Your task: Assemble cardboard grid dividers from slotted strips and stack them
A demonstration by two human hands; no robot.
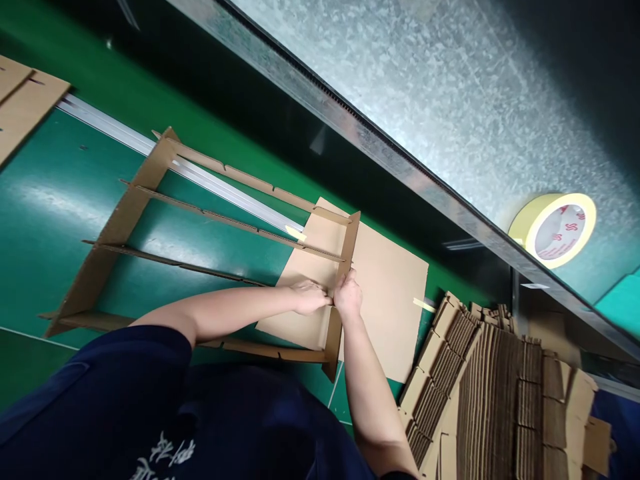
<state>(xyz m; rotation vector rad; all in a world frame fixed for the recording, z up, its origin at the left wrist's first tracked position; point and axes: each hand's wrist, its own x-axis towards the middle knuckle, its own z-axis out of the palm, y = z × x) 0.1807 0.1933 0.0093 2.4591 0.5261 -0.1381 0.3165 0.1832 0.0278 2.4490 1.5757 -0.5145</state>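
A cardboard divider frame (107, 215) of slotted strips lies on the green surface, with several long strips running between two cross strips. Around the right-hand cross strip (349, 248), my right hand (349, 293) is closed from its outer side, thumb on top. On the inner side, my left hand (311, 297) is closed at the end of one long strip (200, 269), where it meets that cross strip. The two hands nearly touch and hide this joint. Beneath the frame's right end lies a flat cardboard sheet (387, 287).
Stacks of slotted cardboard strips (487, 393) stand at the lower right. A yellow tape roll (553, 230) sits on the raised metal shelf (400, 87). Cardboard pieces (30, 100) lie at the far left, near a white rail (225, 190). Tape strips stick to the sheet's edges.
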